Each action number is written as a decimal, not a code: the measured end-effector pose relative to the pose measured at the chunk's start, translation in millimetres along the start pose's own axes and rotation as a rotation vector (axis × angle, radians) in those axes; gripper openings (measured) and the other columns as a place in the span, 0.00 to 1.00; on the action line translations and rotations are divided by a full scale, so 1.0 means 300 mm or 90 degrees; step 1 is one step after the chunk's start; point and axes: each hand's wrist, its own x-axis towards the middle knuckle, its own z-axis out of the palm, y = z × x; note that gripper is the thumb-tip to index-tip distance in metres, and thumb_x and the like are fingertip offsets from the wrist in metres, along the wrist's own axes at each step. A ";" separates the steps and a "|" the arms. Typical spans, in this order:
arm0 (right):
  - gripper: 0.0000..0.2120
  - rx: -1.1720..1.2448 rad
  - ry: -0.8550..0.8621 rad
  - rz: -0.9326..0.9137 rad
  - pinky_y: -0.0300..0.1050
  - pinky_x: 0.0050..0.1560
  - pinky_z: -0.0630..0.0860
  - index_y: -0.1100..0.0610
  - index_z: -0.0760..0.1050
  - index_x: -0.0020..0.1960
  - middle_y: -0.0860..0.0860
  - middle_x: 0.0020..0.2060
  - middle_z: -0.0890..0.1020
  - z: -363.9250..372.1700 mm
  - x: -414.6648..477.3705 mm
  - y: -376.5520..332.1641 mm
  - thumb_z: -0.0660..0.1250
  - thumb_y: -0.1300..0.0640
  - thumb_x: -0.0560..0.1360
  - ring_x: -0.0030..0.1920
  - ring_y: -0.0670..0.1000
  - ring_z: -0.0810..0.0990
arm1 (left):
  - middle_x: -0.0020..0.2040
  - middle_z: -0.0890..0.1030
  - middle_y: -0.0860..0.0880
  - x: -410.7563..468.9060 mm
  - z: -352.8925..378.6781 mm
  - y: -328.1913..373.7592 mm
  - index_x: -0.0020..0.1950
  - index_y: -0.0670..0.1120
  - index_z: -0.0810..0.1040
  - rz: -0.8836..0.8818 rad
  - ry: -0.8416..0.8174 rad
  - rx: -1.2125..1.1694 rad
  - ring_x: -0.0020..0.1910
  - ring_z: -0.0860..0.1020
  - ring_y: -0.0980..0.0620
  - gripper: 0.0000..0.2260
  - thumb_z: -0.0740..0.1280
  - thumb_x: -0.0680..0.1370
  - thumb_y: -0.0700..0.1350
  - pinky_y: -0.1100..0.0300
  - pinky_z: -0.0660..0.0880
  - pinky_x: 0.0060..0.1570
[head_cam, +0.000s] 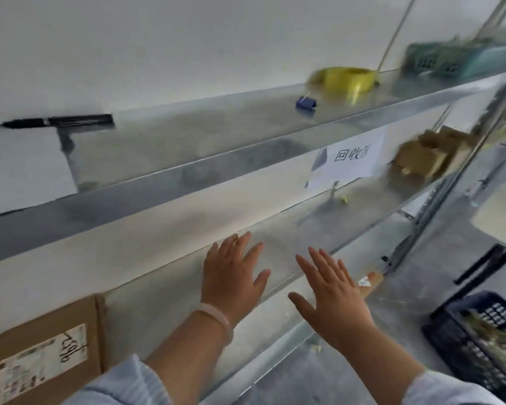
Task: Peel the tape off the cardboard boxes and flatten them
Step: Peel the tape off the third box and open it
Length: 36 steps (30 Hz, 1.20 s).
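Head view, metal shelving against a white wall.

- Far left, low: a cardboard box, closed, with a printed label and handwritten marks on the face toward the camera.
- Upper shelf, left end: a black marker pen lying flat.
- Centre, over the shelf below: left hand released, fingers straight and spread, palm down, grasping nothing; a pale bracelet on the wrist. Contact with the shelf cannot be told.
- Just beside it, right hand in the same condition: released, fingers spread, nothing in it.
- Upper shelf, right of centre: a small blue object, then a yellow tape roll, blurred.
- Below these, a paper sign on the wall.
- Further right, a blurred brown cardboard pile on the lower shelf's far end.
- Top right: a green basket.
- Bottom right: a dark crate on the floor.
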 end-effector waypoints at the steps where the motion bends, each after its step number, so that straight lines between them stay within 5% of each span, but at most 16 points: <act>1: 0.37 -0.011 0.003 0.020 0.46 0.75 0.34 0.42 0.46 0.78 0.44 0.76 0.43 -0.040 -0.004 0.094 0.39 0.29 0.72 0.76 0.45 0.38 | 0.71 0.71 0.50 0.049 0.019 0.086 0.68 0.54 0.73 0.019 0.008 -0.008 0.69 0.69 0.46 0.23 0.60 0.75 0.60 0.43 0.65 0.68; 9: 0.36 -0.071 0.034 0.180 0.46 0.75 0.32 0.42 0.38 0.77 0.44 0.78 0.40 -0.304 -0.082 0.787 0.47 0.31 0.76 0.76 0.44 0.34 | 0.68 0.73 0.49 0.407 0.187 0.758 0.67 0.54 0.73 0.184 0.014 -0.068 0.65 0.73 0.46 0.23 0.60 0.74 0.60 0.42 0.70 0.62; 13: 0.38 -0.077 0.038 0.236 0.47 0.75 0.33 0.42 0.37 0.77 0.44 0.78 0.40 -0.384 -0.092 1.027 0.37 0.29 0.71 0.76 0.44 0.33 | 0.65 0.75 0.49 0.558 0.238 1.025 0.66 0.54 0.74 0.242 0.027 -0.080 0.62 0.74 0.46 0.23 0.67 0.72 0.58 0.42 0.73 0.59; 16: 0.41 -0.071 0.045 0.279 0.47 0.75 0.33 0.42 0.37 0.78 0.45 0.78 0.39 -0.421 -0.077 1.189 0.34 0.29 0.68 0.75 0.43 0.33 | 0.70 0.70 0.51 0.678 0.303 1.187 0.70 0.56 0.70 0.275 0.004 -0.090 0.67 0.69 0.47 0.23 0.62 0.75 0.59 0.43 0.67 0.65; 25: 0.42 -0.032 0.045 0.363 0.45 0.74 0.33 0.42 0.39 0.78 0.43 0.78 0.41 -0.436 0.184 1.649 0.31 0.30 0.66 0.73 0.41 0.32 | 0.69 0.71 0.52 1.120 0.589 1.458 0.69 0.56 0.70 0.313 -0.020 -0.120 0.65 0.72 0.48 0.23 0.54 0.76 0.61 0.49 0.71 0.62; 36: 0.42 0.033 -0.024 0.338 0.45 0.75 0.36 0.43 0.41 0.78 0.43 0.78 0.43 -0.368 0.630 2.050 0.35 0.28 0.68 0.76 0.44 0.37 | 0.76 0.58 0.54 1.578 0.862 1.547 0.76 0.59 0.56 0.247 -0.141 -0.131 0.74 0.57 0.52 0.25 0.53 0.79 0.62 0.53 0.57 0.73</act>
